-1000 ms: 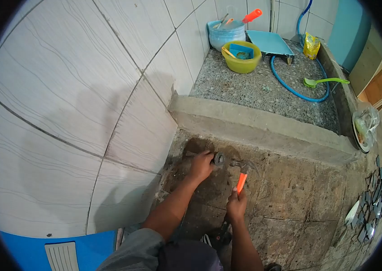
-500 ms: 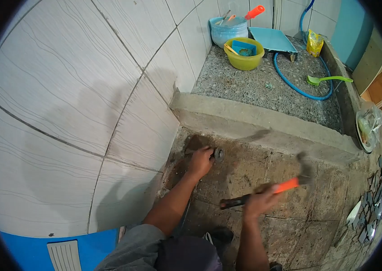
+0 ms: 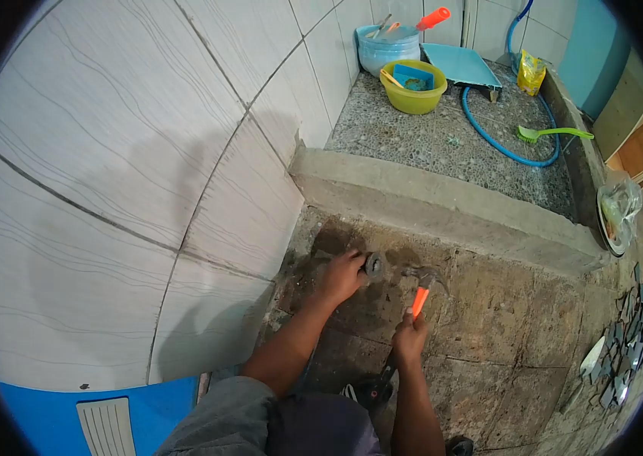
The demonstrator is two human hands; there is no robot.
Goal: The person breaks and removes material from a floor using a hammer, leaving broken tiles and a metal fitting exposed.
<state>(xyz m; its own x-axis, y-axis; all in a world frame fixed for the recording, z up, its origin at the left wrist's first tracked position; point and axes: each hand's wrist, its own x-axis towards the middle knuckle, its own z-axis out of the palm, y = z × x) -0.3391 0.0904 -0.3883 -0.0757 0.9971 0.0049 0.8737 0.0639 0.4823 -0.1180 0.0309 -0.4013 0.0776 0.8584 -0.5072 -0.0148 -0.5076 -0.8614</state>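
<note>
My left hand [image 3: 342, 278] is closed around a chisel with a round grey guard [image 3: 374, 266], low over the dirty floor near the wall corner. The guard faces right, and the shaft is mostly hidden by my fingers. In my right hand [image 3: 410, 340] is a claw hammer [image 3: 421, 292] with an orange and black handle. Its metal head is just right of the chisel's guard, with a gap between them. A dark damp patch [image 3: 336, 236] marks the floor beyond my left hand.
A raised concrete curb [image 3: 443, 190] crosses ahead. Behind it stand a yellow basin [image 3: 415, 102], a light blue pot [image 3: 386, 55], a blue hose [image 3: 481, 137] and a green brush [image 3: 534, 134]. Broken dark tile pieces [image 3: 629, 342] lie at right. A tiled wall [image 3: 116, 190] rises at left.
The hammer has swung left and turned upright, bringing its head close to the chisel's guard. My left hand stays near the same spot, the guard tilted slightly more toward me.
</note>
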